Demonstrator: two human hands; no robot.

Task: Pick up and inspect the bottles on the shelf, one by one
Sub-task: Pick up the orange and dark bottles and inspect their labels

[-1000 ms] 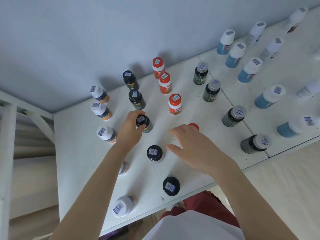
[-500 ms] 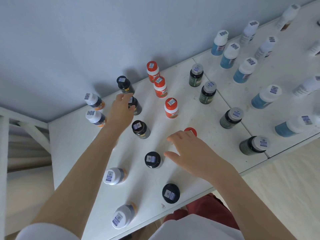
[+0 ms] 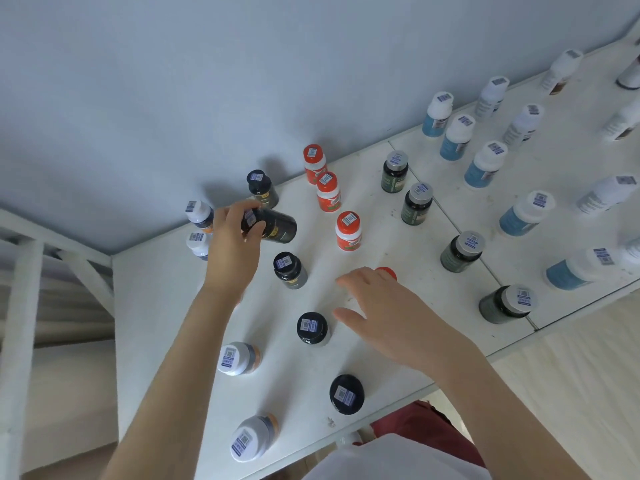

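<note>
Black bottle (image 3: 277, 226) newly tilted in left hand (image 3: 233, 247), black-capped neighbours (image 3: 290, 270) close around.

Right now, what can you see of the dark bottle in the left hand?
The glossy black bottle with a black cap is tipped nearly sideways, base pointing right. A barcode sticker sits on its cap. The left hand grips the cap end, fingers above, thumb below. Whether it touches the white shelf is unclear.

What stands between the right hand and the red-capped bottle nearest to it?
Nothing visible. The right hand is open directly before the red-capped bottle, whose cap shows just past its fingers.
</note>
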